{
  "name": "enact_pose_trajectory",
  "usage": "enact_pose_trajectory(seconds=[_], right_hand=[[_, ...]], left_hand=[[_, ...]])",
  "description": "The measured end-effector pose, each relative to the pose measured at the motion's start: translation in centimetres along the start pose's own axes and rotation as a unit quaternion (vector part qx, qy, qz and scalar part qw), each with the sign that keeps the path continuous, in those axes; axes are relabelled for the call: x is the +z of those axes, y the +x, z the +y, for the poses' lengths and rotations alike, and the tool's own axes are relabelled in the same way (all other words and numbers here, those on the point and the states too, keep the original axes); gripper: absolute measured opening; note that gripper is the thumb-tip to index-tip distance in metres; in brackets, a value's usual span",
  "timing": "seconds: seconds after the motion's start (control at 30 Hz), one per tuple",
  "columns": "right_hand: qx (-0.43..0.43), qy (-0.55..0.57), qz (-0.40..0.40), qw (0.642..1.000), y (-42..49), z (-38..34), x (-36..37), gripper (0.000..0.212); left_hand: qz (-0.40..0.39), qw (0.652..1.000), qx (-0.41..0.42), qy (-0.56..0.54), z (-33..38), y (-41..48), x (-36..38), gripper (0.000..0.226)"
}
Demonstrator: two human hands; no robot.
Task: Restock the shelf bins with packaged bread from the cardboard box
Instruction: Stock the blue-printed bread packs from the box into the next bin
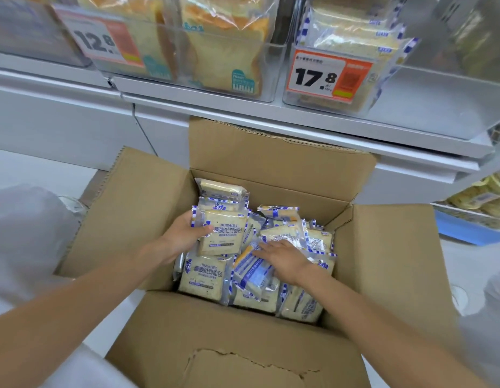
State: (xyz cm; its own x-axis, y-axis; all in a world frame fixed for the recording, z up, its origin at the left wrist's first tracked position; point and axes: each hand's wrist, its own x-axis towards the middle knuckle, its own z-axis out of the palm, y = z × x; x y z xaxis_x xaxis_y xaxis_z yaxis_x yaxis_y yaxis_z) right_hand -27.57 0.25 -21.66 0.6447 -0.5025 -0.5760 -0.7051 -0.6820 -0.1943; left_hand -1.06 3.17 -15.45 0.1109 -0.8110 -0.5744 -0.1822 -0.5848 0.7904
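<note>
Box mouth: the cardboard box [285, 191] is open on top, so we can reach straight down; bread packets [204, 278] fill it wall to wall.
12 o'clock: the far flap [271, 155] stands upright, its top edge meeting the shelf ledge [299, 119].
9 o'clock: the left flap [125, 208] slants outward.
3 o'clock: the right flap [389, 261] spreads outward and lies low.
6 o'clock: the near flap [229, 340] folds toward us; our forearms cross it.
Above, 1 o'clock: the clear bin [389, 91] faces us with its front wall and price tag [327, 75].
Centre: our left hand [184, 233] grips one packet [223, 233]; our right hand [282, 256] lies flat on the heap.
</note>
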Motion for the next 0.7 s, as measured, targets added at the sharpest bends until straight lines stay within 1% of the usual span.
enact_pose_trajectory(seconds=[0.03, 0.07, 0.13, 0.17, 0.23, 0.27, 0.3, 0.4, 0.43, 0.47, 0.5, 0.6, 0.63, 0.7], right_hand=[[0.002, 0.028, 0.026, 0.999, 0.0, 0.1, -0.3, 0.069], [0.017, 0.078, 0.045, 0.996, 0.1, 0.4, -0.7, 0.060], [0.050, 0.211, 0.078, 0.973, -0.1, 1.0, -2.3, 0.040], [0.058, 0.289, 0.092, 0.951, -0.4, 1.4, -3.3, 0.030], [0.063, 0.438, 0.109, 0.890, -1.4, 1.9, -5.9, 0.009], [0.061, 0.474, 0.120, 0.870, -1.9, 2.1, -7.2, 0.010], [0.061, 0.487, 0.132, 0.861, -2.2, 2.2, -8.4, 0.018], [0.073, 0.471, 0.168, 0.863, -2.7, 2.3, -10.5, 0.036], [0.074, 0.467, 0.179, 0.863, -2.9, 2.1, -11.2, 0.044], [0.077, 0.464, 0.187, 0.862, -3.2, 2.0, -11.7, 0.050], [0.078, 0.464, 0.197, 0.860, -3.6, 1.9, -12.4, 0.053], [0.072, 0.466, 0.234, 0.850, -5.5, 2.0, -14.6, 0.056], [0.068, 0.464, 0.250, 0.847, -6.6, 1.9, -15.5, 0.058], [0.072, 0.460, 0.279, 0.840, -7.7, 2.0, -16.6, 0.056]], left_hand=[[0.002, 1.000, 0.003, 0.005, 0.0, -0.1, 0.0, 0.025], [0.005, 1.000, 0.005, 0.011, 0.0, -0.2, -0.1, 0.025], [-0.001, 1.000, 0.000, 0.007, 0.1, 0.0, -0.2, 0.024], [-0.006, 1.000, -0.004, 0.000, 0.3, 0.0, 0.0, 0.023], [-0.032, 0.999, -0.016, -0.011, 1.4, -0.4, 0.7, 0.026], [-0.048, 0.999, -0.023, -0.013, 1.7, -0.5, 1.3, 0.033], [-0.058, 0.998, -0.032, -0.015, 2.1, -0.5, 1.9, 0.044], [-0.096, 0.993, -0.046, -0.050, 3.6, -0.7, 3.9, 0.098], [-0.112, 0.991, -0.044, -0.055, 4.4, -0.9, 4.6, 0.113], [-0.120, 0.990, -0.039, -0.060, 5.1, -1.0, 5.0, 0.122], [-0.129, 0.989, -0.033, -0.071, 6.0, -1.4, 5.4, 0.124], [-0.097, 0.991, -0.008, -0.087, 7.9, -1.8, 5.8, 0.108], [-0.085, 0.993, 0.013, -0.086, 8.5, -2.1, 5.8, 0.108], [-0.065, 0.993, 0.036, -0.096, 9.4, -2.2, 5.4, 0.113]])
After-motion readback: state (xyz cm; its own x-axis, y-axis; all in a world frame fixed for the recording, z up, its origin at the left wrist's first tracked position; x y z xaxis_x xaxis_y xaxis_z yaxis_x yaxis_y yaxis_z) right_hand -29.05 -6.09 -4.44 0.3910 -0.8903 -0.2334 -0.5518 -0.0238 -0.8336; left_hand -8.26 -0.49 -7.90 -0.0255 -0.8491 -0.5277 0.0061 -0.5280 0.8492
